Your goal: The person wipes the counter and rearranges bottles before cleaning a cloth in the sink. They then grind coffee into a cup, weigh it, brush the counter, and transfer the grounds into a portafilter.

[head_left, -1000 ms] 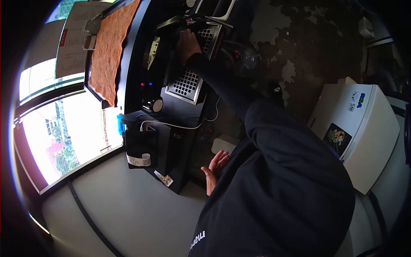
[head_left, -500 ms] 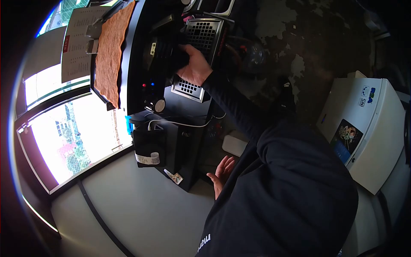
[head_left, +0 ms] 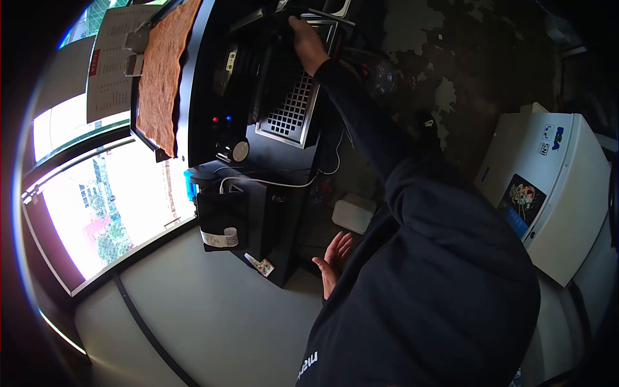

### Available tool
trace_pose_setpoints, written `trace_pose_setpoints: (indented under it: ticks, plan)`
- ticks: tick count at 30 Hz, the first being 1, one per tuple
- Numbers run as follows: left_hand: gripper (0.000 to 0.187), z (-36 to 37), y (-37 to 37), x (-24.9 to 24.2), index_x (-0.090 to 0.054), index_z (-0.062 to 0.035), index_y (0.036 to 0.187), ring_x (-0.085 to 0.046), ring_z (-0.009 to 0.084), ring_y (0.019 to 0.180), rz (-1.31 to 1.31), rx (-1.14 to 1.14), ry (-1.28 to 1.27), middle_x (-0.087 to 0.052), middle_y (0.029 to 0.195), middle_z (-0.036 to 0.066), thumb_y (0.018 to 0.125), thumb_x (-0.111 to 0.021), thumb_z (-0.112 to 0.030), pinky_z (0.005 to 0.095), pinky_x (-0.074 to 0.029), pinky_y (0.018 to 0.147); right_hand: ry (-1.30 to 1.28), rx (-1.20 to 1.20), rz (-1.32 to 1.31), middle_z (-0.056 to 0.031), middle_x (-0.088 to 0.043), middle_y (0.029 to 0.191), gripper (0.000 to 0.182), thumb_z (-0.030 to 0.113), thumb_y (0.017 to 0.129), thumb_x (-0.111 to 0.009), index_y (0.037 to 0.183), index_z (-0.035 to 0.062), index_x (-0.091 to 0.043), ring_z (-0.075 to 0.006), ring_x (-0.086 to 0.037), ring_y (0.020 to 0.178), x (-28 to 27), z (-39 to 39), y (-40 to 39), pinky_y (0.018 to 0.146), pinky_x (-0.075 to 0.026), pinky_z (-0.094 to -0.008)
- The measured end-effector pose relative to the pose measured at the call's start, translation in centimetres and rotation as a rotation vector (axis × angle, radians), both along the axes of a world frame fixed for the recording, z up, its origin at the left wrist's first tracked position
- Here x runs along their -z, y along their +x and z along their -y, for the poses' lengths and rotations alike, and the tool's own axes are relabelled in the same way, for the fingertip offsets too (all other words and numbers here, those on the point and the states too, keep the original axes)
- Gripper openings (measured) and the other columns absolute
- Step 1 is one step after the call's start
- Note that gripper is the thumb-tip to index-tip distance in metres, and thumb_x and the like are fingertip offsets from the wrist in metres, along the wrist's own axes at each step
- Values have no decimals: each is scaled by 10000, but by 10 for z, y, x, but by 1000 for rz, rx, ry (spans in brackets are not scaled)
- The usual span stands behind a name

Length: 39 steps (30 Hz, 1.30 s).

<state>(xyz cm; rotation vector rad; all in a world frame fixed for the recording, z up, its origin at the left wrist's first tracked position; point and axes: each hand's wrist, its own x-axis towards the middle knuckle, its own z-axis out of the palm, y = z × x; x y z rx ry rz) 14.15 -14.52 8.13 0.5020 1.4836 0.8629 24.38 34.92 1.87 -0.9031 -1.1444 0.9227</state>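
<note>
Head view: beside the dark machine (head_left: 207, 132), the perforated metal grate (head_left: 290, 115) lies with its long axis running steeply from upper right to lower left, top centre of the frame. The right hand (head_left: 311, 49) is the nearer, over its upper part, fingers bent and their tips lost in shadow, so whether they grip anything cannot be told; the left hand (head_left: 332, 260), well below it, is spread, palm showing, holding nothing visible.

Showing shiny metal on the grate (head_left: 293, 113), matt cloth on the sleeve (head_left: 358, 119), paper at the curled strip (head_left: 219, 239). Looking rough across the mat (head_left: 160, 80), smooth over the refrigerator (head_left: 570, 200).
</note>
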Motion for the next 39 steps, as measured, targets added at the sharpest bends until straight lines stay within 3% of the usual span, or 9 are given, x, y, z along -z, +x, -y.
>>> trace_pose_setpoints:
  ticks: [8, 12, 16, 21, 26, 29, 31, 34, 39]
  plan:
    - [1249, -17, 16, 0, -390, 24, 1526, -500, 279, 1374, 9, -53, -1, -520, 1487, 191, 787, -191, -964, 393, -350, 1184, 201, -13, 1114, -294, -474, 1495, 536, 208, 966, -471, 1390, -117, -524, -417, -424, 1421, 12, 114, -81, 1206, -275, -544]
    - [1260, -30, 19, -4, -381, 22, 1533, -490, 274, 1389, -32, 96, 42, -514, 1498, 182, 783, -166, -968, 381, -335, 1183, 433, -387, 1042, -219, -538, 1465, 490, 278, 990, -460, 1338, -41, -590, -355, -468, 1402, 26, 155, -78, 1187, -324, -489]
    - [1226, -23, 15, 4, -361, 44, 1536, -460, 283, 1420, -65, 188, 139, -487, 1523, 195, 829, -140, -933, 410, -284, 1206, 419, -204, 1369, -210, -572, 1421, 431, 238, 941, -507, 1247, -39, -631, -337, -549, 1308, 3, 68, -9, 1116, -401, -460]
    - [1168, 2, 27, 14, -370, 36, 1534, -456, 290, 1422, 3, 41, 163, -496, 1512, 189, 866, -151, -897, 423, -294, 1204, 494, 75, 1298, -233, -560, 1422, 421, 174, 910, -561, 1258, -57, -613, -375, -517, 1339, 36, 29, 4, 1126, -415, -446]
    - [1035, -33, 17, 11, -362, 10, 1542, -440, 309, 1430, -85, 23, 342, -445, 1541, 179, 951, -126, -807, 427, -312, 1200, 454, -565, 1095, -250, -582, 1381, 402, 166, 944, -563, 1281, -50, -591, -401, -543, 1303, 2, 132, -19, 1115, -437, -451]
    - [728, -79, 0, 19, -318, -15, 1570, -383, 271, 1473, -229, -268, 521, -403, 1575, 151, 1084, -364, -556, 395, -319, 1194, -170, -1040, 767, -198, -640, 1330, 396, 221, 990, -572, 1292, -34, -594, -329, -643, 1199, -56, 158, 3, 1023, -525, -406]
    - [640, -108, -18, 25, -306, -5, 1572, -432, 175, 1412, -216, -352, 583, -449, 1540, 104, 1096, -478, -397, 294, -343, 1141, -834, -1059, -75, -128, -691, 1265, 391, 260, 1026, -565, 1304, -12, -600, -239, -707, 1095, -87, 191, 26, 952, -573, -354]
    - [609, -127, -25, 22, -362, -16, 1552, -454, 210, 1407, 423, -280, 624, -480, 1522, 131, 1063, -577, -309, 338, -364, 1156, -1088, -1195, -220, -91, -701, 1245, 383, 263, 1053, -539, 1341, 14, -586, -186, -703, 1109, -82, 201, 57, 957, -579, -347]
    - [381, -126, 21, 41, -545, 8, 1385, -629, 124, 1150, 431, -274, 463, -655, 1292, 43, 1041, -605, -147, 282, -506, 996, -1163, -1206, -6, -97, -674, 1289, 466, 354, 1054, -573, 1399, 42, -540, -204, -696, 1130, -78, 213, 97, 927, -608, -401]
